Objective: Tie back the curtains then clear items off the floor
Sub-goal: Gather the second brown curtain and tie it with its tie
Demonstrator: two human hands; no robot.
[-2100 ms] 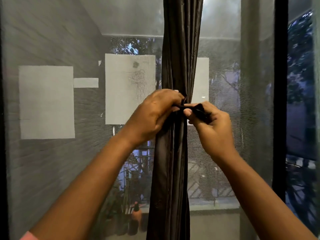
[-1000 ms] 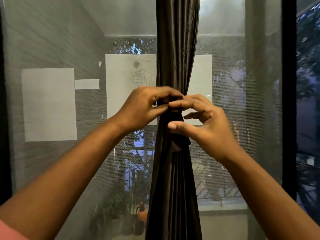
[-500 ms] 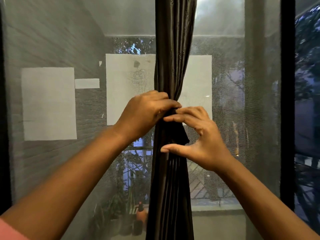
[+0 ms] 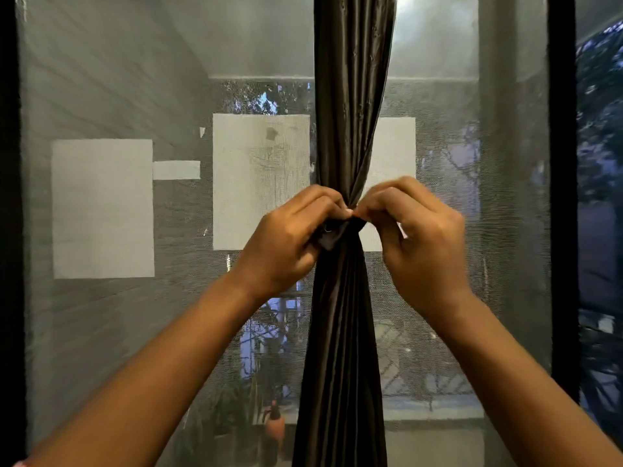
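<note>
A dark brown curtain point(image 4: 344, 332) hangs bunched into a narrow column in the middle of the view, in front of a mesh screen. A dark tie-back strap point(image 4: 350, 227) cinches it at mid height. My left hand point(image 4: 290, 244) pinches the strap's loose end on the curtain's left side. My right hand point(image 4: 421, 237) pinches the strap on the right side, fingertips meeting the left hand's at the front of the bunch. The floor is out of view.
A grey mesh screen point(image 4: 135, 315) fills the window behind the curtain. Black frame posts stand at the far left point(image 4: 11, 230) and the right point(image 4: 561, 197). Pale panels point(image 4: 101, 207) and potted plants point(image 4: 236, 419) show through the mesh outside.
My right hand rose from below the strap to its right side and closed on it. My left hand stayed on the strap. The curtain is cinched tighter at the strap.
</note>
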